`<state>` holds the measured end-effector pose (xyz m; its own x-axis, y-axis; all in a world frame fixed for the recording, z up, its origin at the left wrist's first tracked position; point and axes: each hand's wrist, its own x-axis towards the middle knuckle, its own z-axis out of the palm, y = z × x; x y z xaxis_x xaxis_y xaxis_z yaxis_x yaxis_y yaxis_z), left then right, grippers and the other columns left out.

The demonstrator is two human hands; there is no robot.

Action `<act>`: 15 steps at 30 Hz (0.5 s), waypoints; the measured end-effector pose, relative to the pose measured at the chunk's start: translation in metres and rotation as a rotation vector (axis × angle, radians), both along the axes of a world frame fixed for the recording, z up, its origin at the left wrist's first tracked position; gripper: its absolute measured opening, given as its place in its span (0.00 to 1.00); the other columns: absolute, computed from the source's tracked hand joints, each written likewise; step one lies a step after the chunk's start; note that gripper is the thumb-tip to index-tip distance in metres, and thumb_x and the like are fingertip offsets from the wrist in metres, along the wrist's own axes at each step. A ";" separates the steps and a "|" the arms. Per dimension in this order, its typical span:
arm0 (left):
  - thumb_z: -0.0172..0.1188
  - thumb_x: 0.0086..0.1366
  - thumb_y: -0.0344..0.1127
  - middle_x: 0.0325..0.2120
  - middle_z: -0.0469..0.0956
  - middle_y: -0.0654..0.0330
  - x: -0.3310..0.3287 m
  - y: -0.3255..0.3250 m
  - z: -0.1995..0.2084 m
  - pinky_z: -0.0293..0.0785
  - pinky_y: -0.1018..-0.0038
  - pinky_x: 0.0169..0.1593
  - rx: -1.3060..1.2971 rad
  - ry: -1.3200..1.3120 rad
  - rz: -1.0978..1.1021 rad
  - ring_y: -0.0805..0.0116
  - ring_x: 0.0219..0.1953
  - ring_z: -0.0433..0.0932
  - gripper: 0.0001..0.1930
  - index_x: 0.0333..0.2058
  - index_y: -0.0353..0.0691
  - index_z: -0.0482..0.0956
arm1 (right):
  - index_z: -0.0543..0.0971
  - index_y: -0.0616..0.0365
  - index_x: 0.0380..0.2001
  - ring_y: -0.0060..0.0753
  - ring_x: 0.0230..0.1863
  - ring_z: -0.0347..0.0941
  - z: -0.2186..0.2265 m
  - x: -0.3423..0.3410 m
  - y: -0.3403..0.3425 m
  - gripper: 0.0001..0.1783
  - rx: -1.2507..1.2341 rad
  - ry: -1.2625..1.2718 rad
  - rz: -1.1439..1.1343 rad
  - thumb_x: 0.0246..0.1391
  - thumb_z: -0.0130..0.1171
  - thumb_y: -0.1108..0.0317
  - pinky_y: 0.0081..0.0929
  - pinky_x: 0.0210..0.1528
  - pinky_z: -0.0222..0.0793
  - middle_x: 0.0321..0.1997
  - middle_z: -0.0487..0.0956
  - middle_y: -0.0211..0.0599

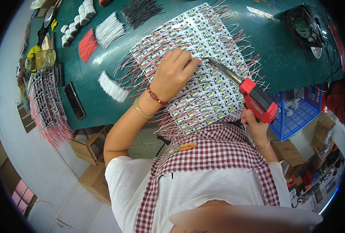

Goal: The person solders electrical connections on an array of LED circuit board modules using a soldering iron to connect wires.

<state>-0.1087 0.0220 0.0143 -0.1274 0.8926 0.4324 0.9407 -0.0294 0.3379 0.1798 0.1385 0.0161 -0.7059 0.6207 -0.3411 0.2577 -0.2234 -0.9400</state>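
1. Now, the left hand point(174, 70) is over the white sheet of small circuit boards point(215, 87) fringed with thin red and white wires point(135, 66), its fingertips curled together; I cannot tell what they pinch.
2. The boards lie directly beneath those fingertips and spread out on both sides, upon a glossy green tabletop point(91, 72).
3. The right hand point(254, 123) grasps the red-and-black pistol-shaped soldering gun point(258, 100), fingers wrapped around its handle.
4. Its metal tip points leftward, just beside the left fingertips, above the boards.
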 end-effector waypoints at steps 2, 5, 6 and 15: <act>0.58 0.49 0.24 0.25 0.68 0.61 0.000 0.000 0.000 0.66 0.70 0.32 -0.008 0.001 0.003 0.65 0.28 0.68 0.11 0.34 0.36 0.79 | 0.72 0.66 0.41 0.22 0.20 0.67 -0.002 -0.002 0.000 0.15 0.262 0.002 0.116 0.60 0.56 0.63 0.21 0.24 0.65 0.21 0.72 0.33; 0.57 0.50 0.26 0.26 0.68 0.60 0.000 -0.001 0.001 0.67 0.70 0.35 -0.040 0.016 0.001 0.64 0.30 0.68 0.10 0.33 0.36 0.78 | 0.78 0.63 0.42 0.22 0.35 0.74 -0.002 -0.001 -0.006 0.16 0.100 -0.073 -0.026 0.49 0.67 0.70 0.22 0.39 0.71 0.36 0.80 0.32; 0.56 0.51 0.27 0.27 0.68 0.59 0.000 -0.002 0.001 0.68 0.70 0.37 -0.064 0.029 -0.004 0.63 0.33 0.69 0.09 0.33 0.35 0.77 | 0.78 0.63 0.42 0.22 0.35 0.74 -0.003 0.000 -0.006 0.16 0.100 -0.074 -0.025 0.49 0.67 0.70 0.22 0.39 0.71 0.36 0.80 0.32; 0.56 0.52 0.27 0.27 0.68 0.59 0.001 -0.002 0.000 0.67 0.70 0.37 -0.054 0.050 0.005 0.64 0.32 0.69 0.07 0.32 0.35 0.77 | 0.78 0.63 0.42 0.23 0.35 0.74 -0.005 0.006 -0.005 0.15 0.108 0.013 0.020 0.51 0.65 0.72 0.22 0.38 0.70 0.36 0.79 0.34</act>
